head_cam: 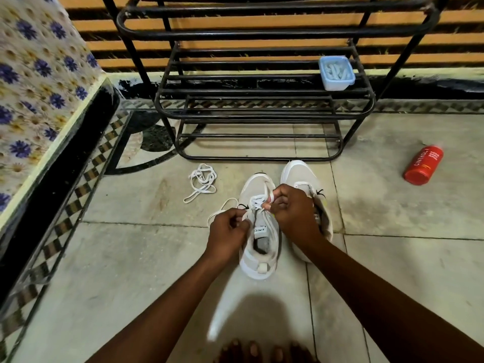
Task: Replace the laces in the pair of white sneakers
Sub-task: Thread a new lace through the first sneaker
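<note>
While both hands pinch lace ends over near shoe (pixel 258 239) | left hand (pixel 227 235), right hand (pixel 293 209) | risk: uneven pull, one lace (pixel 258 201) end slips back out of its eyelet

Two white sneakers stand side by side on the tiled floor (pixel 131 258); over the left sneaker (pixel 258 231), the left hand (pixel 227 233) and right hand (pixel 293 212) each pinch a strand of its white lace (pixel 258 201). The right sneaker (pixel 301 176) seems unlaced. A loose lace (pixel 201 183) lies before a black metal rack (pixel 262 106) holding a blue container (pixel 336 73), a red bottle (pixel 423 165) well apart.
</note>
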